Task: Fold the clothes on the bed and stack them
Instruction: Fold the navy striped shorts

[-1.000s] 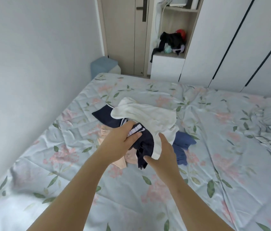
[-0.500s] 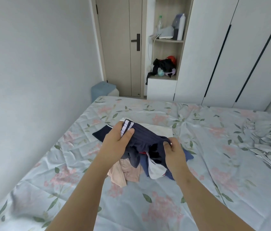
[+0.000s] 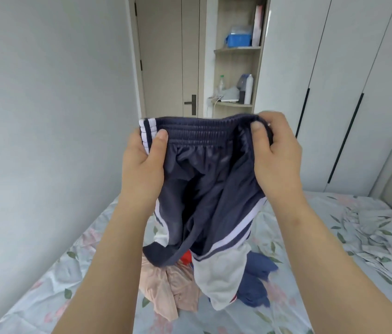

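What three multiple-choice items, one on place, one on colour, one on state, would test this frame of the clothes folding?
1. Where do the left hand and right hand grip the shorts?
A. waistband
B. leg hems
C. pocket

2. What colour are the side stripes?
A. red
B. white
C. yellow

3. What state are the shorts in?
A. folded flat
B. held up, hanging unfolded
C. rolled into a ball

Answers:
1 A, both hands pinch the elastic waistband at its two ends.
2 B, the stripes show white on navy cloth.
3 B, the shorts dangle loose from both hands above the bed.
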Demonstrator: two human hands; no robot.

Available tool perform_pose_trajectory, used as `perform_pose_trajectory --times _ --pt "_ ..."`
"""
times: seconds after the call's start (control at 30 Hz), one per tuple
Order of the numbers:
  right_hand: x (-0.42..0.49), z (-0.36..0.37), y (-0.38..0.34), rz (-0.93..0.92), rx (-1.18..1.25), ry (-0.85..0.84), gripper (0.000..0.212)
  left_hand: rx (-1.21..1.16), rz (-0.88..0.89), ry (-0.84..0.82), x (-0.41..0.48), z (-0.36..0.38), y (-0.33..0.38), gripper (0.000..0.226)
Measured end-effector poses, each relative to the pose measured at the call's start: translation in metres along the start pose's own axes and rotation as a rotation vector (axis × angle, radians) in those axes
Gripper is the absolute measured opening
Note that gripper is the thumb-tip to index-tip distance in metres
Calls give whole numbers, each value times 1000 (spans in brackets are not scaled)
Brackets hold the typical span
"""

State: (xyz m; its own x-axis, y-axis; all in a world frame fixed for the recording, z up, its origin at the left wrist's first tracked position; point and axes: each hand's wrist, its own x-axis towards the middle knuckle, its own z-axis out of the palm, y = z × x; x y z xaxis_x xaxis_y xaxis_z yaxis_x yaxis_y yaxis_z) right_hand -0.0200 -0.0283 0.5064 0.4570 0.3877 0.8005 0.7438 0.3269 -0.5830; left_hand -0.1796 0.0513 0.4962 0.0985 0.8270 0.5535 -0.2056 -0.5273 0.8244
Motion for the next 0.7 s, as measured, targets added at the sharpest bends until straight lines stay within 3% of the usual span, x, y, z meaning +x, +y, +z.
perform_pose_trajectory --times 0.07,0.2,0.27,0.33,0.47,0.6,0.7 --pt "-17 6 23 62 -66 -85 12 55 -125 -39 -5 -4 -25 9" --pt "-63 16 63 189 -124 -308 12 105 -424 -330 -41 -9 -75 44" --pt "-75 19 69 221 -110 -390 13 179 -445 -563 -60 -8 -96 51" --pt "-76 21 67 234 -97 -423 13 244 -455 -684 -72 -3 -112 50" --pt "-68 20 63 266 -42 -406 13 -3 -788 -427 -61 -1 -110 12" --pt "-70 16 66 505 67 -349 12 -258 -965 -352 -38 -1 -94 20" --pt "-85 12 73 839 255 -420 45 -420 -1058 -285 -27 1 -79 31"
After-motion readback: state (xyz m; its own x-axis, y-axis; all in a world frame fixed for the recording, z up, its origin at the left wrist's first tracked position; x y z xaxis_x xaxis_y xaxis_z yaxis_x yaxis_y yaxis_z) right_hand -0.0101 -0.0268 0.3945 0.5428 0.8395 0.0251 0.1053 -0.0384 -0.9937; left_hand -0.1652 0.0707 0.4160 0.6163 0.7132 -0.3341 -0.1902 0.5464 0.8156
